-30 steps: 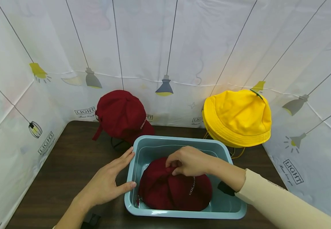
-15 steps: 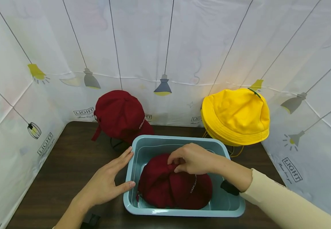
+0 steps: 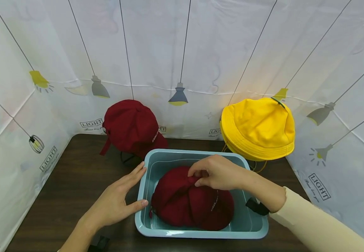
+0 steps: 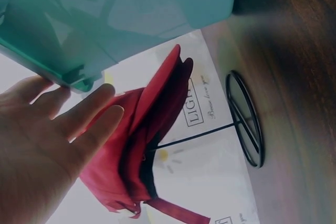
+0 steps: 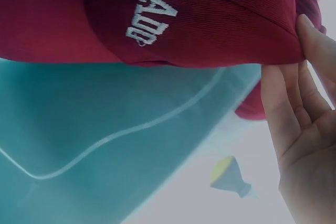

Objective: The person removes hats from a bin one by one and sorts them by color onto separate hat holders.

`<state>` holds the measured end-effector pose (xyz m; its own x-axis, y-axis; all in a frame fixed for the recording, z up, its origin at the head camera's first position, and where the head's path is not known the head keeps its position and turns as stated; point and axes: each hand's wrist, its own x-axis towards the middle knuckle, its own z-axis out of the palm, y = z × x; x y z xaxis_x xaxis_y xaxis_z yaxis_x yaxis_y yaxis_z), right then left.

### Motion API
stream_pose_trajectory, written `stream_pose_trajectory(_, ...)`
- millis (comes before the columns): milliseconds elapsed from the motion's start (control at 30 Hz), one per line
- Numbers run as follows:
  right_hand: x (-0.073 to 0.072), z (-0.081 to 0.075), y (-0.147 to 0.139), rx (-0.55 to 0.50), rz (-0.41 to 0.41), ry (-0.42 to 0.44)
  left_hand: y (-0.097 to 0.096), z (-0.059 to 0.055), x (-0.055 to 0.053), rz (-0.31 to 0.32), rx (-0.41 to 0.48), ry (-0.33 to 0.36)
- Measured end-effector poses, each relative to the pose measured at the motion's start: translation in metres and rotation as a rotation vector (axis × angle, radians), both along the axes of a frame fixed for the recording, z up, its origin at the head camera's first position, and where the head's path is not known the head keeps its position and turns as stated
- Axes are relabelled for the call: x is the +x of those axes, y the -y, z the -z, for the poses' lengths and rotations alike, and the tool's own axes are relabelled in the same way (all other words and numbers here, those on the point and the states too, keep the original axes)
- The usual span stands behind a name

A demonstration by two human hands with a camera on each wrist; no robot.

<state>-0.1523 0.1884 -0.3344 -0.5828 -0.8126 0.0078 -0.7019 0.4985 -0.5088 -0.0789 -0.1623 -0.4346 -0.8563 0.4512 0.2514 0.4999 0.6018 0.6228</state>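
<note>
A dark red baseball cap [image 3: 182, 203] with white lettering sits within the light blue plastic bin [image 3: 200, 233]. My right hand [image 3: 218, 172] pinches its crown near the top between thumb and fingers; the right wrist view shows the cloth drawn up there, beside the stitched letters [image 5: 160, 9]. My left hand [image 3: 115, 199] lies along the bin's left side, fingers straight, fingertips and thumb at the rim. In the left wrist view the left fingers [image 4: 100, 103] reach the bin's edge.
Behind the bin at left, another red cap [image 3: 133, 124] rests on a black wire stand [image 4: 247, 119]. A yellow bucket hat [image 3: 258, 129] with a cord stands at back right. White lamp-printed cloth [image 3: 156, 42] walls in the dark wooden table [image 3: 71, 182].
My right hand has risen slightly and shifted a little right, pulling the cap's crown up with it. The left hand stays at the bin's rim.
</note>
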Motion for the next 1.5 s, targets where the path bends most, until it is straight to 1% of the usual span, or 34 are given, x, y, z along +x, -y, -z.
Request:
stream_pose_trajectory(133,-0.001,-0.011,-0.002,-0.013,0.029,-0.009,0.0,0.001,0.0,-0.002,0.003,0.001)
stream_pose_trajectory(433,-0.003,-0.029,-0.008,-0.018,0.077,0.013,0.001,0.002,-0.001,0.013,0.016,-0.009)
stream_pose_trajectory(567,-0.003,-0.035,-0.009,-0.035,0.076,0.001,0.002,0.003,-0.001,0.015,0.017,-0.014)
stream_pose_trajectory(800,-0.004,-0.048,-0.011,-0.081,0.061,-0.022,0.002,0.001,-0.001,0.007,0.014,0.006)
stream_pose_trajectory(1100,-0.002,-0.064,-0.014,-0.115,0.078,-0.027,0.002,0.002,-0.001,0.02,0.019,0.0)
stream_pose_trajectory(1333,-0.001,-0.077,-0.015,-0.124,0.111,-0.023,0.002,0.001,-0.001,0.011,0.011,0.003)
stream_pose_trajectory(1500,-0.002,-0.084,-0.017,-0.136,0.116,-0.071,0.002,0.001,-0.001,0.001,0.005,0.014)
